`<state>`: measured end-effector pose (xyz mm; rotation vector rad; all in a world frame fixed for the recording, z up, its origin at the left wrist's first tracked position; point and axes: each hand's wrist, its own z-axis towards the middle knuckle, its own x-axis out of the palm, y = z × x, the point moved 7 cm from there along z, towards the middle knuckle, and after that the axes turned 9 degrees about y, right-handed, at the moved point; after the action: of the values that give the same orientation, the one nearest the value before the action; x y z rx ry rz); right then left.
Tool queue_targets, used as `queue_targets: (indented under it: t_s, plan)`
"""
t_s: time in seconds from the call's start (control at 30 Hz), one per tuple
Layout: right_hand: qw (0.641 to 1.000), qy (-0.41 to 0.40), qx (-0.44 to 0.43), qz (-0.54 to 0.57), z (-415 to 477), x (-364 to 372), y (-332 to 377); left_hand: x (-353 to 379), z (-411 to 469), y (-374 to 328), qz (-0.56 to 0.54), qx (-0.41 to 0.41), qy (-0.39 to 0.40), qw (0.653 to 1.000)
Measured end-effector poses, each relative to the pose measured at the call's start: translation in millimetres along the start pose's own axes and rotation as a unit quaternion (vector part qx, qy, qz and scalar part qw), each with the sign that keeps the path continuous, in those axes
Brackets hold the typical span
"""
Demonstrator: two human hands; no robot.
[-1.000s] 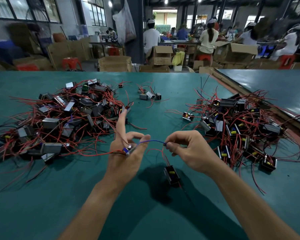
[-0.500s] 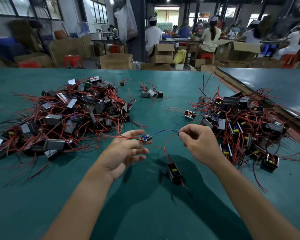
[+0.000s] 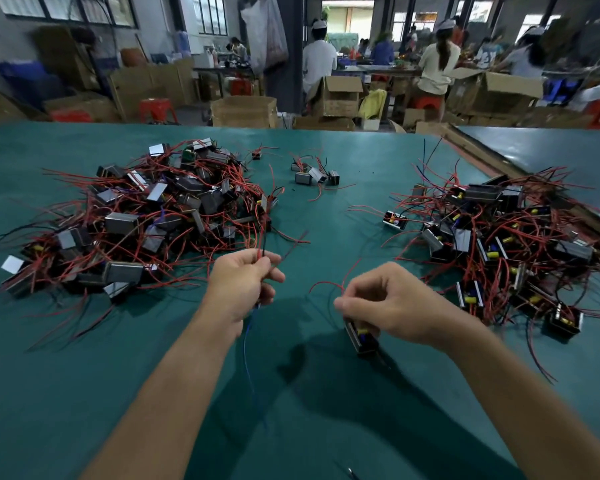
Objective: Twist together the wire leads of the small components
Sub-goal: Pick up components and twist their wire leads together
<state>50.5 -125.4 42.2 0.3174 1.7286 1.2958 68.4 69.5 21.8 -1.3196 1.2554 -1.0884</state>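
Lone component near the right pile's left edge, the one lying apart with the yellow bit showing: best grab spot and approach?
Grip the lone component across its blocky black body, coming from above and from the bare table on its left. Its red leads trail outward and the right pile tangles close on the other side, so that side looks snag-prone. Pinching the rigid body seems surer than pulling a thin lead.

Matt green table (image 3: 326, 410); piled components (image 3: 122, 221) with shiny metal casings (red plastic-sheathed leads (image 3: 84, 310)); brown cardboard boxes (image 3: 243, 110) behind

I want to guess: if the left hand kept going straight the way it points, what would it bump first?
Probably the big left pile of components; the left hand points up-table toward its near edge, though depth is unclear.
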Motion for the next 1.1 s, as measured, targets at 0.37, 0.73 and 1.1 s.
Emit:
queue_targets:
  t_s: [0.37, 0.73, 1.1]
  plan:
    - [0.970, -0.082, 0.113, -0.199, 7, -9, -32, 3, 11, 6, 0.250, 0.014, 0.031, 0.968]
    - [0.985, -0.097, 0.075, -0.117, 2, -24, -38, 30, -10, -4, 0.350, 0.096, 0.150, 0.920]
    - [0.969, -0.056, 0.185, -0.153, -24, -67, -52, 27, -9, -5, 0.475, 0.147, 0.072, 0.865]
